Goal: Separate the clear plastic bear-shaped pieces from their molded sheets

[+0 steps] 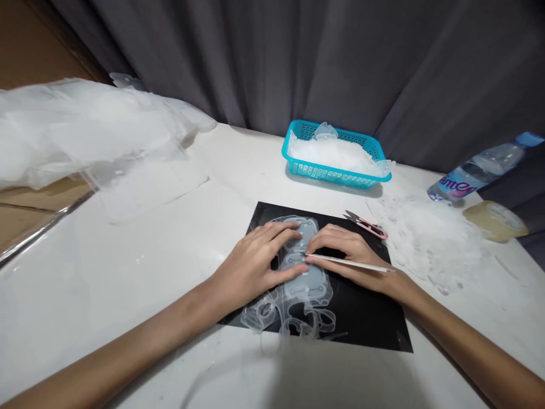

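A translucent grey-blue moulded piece [306, 288], with two rounded panels and clear thin flashing around it, lies on a black mat [361, 318]. My left hand [264, 253] rests on its left side, fingers spread across both panels and pressing it down. In my right hand [347, 250] is a thin white pen-like tool [353, 262], pinched near its tip. That tip meets the piece close to the join between the panels; its exact kind is not clear. Loose curls of clear trimmings [261, 313] hang off the piece's lower edge.
Pink-handled thread snips [368, 225] lie at the mat's upper right. Beyond are a heap of clear scraps [434, 238], a tape roll [496, 220] and a tilted water bottle [481, 169]. A turquoise basket [336, 173] of translucent pieces stands behind; a large plastic bag [85, 130] sits left.
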`<state>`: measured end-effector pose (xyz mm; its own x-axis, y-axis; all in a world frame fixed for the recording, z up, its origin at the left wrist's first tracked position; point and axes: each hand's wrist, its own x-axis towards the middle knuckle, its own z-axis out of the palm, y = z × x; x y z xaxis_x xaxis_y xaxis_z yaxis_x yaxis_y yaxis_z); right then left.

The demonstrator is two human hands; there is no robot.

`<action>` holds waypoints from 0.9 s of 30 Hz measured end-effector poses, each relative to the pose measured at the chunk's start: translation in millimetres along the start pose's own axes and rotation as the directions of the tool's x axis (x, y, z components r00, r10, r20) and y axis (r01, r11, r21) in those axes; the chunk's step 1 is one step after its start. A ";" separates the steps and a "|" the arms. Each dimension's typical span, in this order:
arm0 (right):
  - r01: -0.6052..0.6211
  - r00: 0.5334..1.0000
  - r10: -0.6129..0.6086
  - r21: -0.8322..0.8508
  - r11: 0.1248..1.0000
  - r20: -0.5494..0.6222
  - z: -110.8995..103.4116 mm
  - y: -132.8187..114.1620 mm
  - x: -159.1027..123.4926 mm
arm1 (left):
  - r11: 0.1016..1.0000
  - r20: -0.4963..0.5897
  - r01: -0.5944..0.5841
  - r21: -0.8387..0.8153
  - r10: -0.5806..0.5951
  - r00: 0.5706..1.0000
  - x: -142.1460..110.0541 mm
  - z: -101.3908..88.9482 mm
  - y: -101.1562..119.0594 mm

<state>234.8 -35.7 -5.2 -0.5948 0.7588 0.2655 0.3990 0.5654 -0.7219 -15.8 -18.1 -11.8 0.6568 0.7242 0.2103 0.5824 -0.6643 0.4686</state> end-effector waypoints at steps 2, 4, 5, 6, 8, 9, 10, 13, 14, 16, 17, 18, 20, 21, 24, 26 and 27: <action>-0.015 1.000 0.015 0.003 1.000 0.012 -0.7 -0.2 0.1 | 1.000 -0.003 0.000 0.000 0.000 1.000 0.5 -0.3 0.3; -0.023 1.000 0.023 0.000 1.000 0.016 -1.4 -0.4 0.1 | 1.000 -0.001 0.006 0.003 -0.006 1.000 1.1 -0.6 0.3; -0.019 1.000 0.019 -0.007 1.000 0.014 -1.4 -0.6 0.2 | 1.000 0.002 0.012 0.003 -0.012 1.000 1.4 -0.8 0.2; -0.010 1.000 0.011 -0.018 1.000 0.012 -1.3 -0.8 0.2 | 1.000 0.009 0.016 0.001 -0.016 1.000 1.8 -1.1 0.0; 0.018 1.000 -0.017 -0.046 0.999 0.011 -0.4 -1.2 0.5 | 1.000 0.020 0.020 -0.005 -0.020 1.000 2.7 -1.6 -0.5; 0.031 0.999 -0.030 -0.060 0.998 0.018 0.2 -1.5 0.9 | 1.000 0.024 0.019 -0.008 -0.019 1.000 3.1 -1.9 -0.8; 0.049 0.999 -0.048 -0.075 0.996 0.024 0.7 -1.8 1.5 | 1.000 0.027 0.017 -0.010 -0.017 0.999 3.4 -2.1 -1.0; 0.098 0.995 -0.094 -0.125 0.987 0.035 0.5 -3.5 3.5 | 1.000 0.038 0.012 -0.004 -0.012 0.999 4.0 -2.4 -1.0; 0.112 0.993 -0.107 -0.145 0.983 0.043 -0.7 -4.2 3.8 | 1.000 0.043 0.013 -0.002 -0.013 0.999 4.1 -2.5 -0.8; 0.133 0.990 -0.120 -0.188 0.973 0.077 -4.8 -6.0 3.1 | 1.000 0.052 0.017 -0.003 -0.017 0.998 4.4 -2.6 -0.3; 0.138 0.988 -0.120 -0.206 0.969 0.098 -7.3 -6.7 2.0 | 1.000 0.056 0.020 -0.006 -0.020 0.998 4.6 -2.6 -0.2; 0.140 0.987 -0.118 -0.221 0.965 0.109 -9.6 -7.1 0.6 | 1.000 0.058 0.023 -0.010 -0.022 0.998 4.8 -2.6 -0.2; 0.137 0.988 -0.115 -0.238 0.962 0.106 -12.2 -6.5 -2.8 | 0.999 0.064 0.025 -0.019 -0.024 0.998 5.2 -2.5 -0.6; 0.142 0.988 -0.123 -0.244 0.959 0.092 -11.8 -5.4 -4.2 | 0.999 0.067 0.026 -0.025 -0.024 0.997 5.3 -2.5 -0.9; 0.185 0.983 -0.183 -0.289 0.939 0.032 -4.5 0.2 -5.7 | 0.999 0.073 0.029 -0.035 -0.027 0.997 5.0 -2.3 -1.7; 0.199 0.977 -0.212 -0.356 0.913 0.003 2.3 3.7 -4.4 | 0.999 0.070 0.026 -0.032 -0.023 0.997 4.4 -2.3 -1.9; 0.199 0.976 -0.218 -0.395 0.897 -0.003 5.2 4.9 -3.4 | 0.999 0.066 0.021 -0.028 -0.019 0.998 4.1 -2.3 -2.1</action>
<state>235.2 -37.1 -12.9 -0.6652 0.6185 0.4184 0.5150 0.7857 -0.3426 -15.5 -13.3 -10.0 0.6756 0.7231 0.1442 0.5823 -0.6432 0.4972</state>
